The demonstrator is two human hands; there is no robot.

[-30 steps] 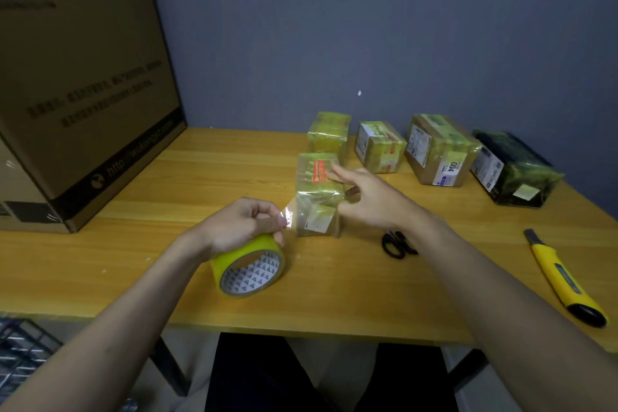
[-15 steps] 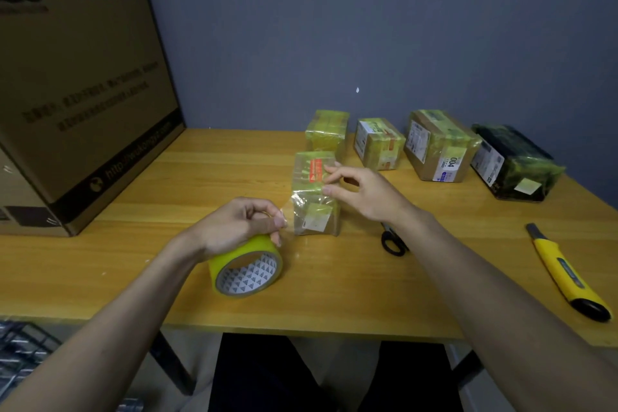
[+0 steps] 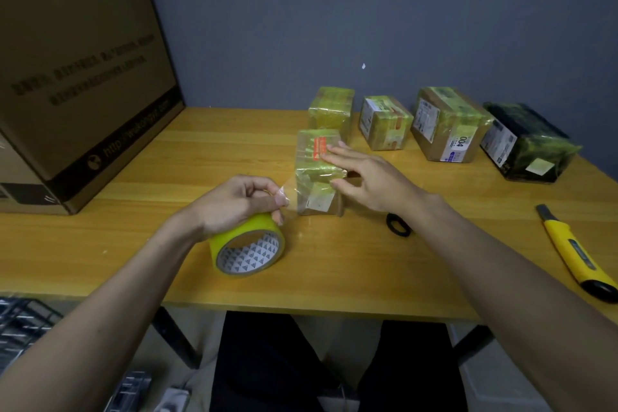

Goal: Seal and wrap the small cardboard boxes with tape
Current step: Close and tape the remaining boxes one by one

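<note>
On the table (image 3: 334, 264) in front of me, the tape roll (image 3: 249, 247) lies near the front edge under my left hand (image 3: 240, 201). Just behind and right of it stands the small box (image 3: 316, 174), with my right hand (image 3: 366, 181) against its right side. Behind that box runs a row of four wrapped boxes (image 3: 446, 125) along the wall. The scissors (image 3: 398, 225) lie right of the small box, the utility knife (image 3: 575, 252) far right, and the large carton (image 3: 80, 77) fills the left rear.

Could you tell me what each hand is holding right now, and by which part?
The left hand grips the tape roll over its top rim. The right hand holds nothing; its straight fingers press the box.
</note>
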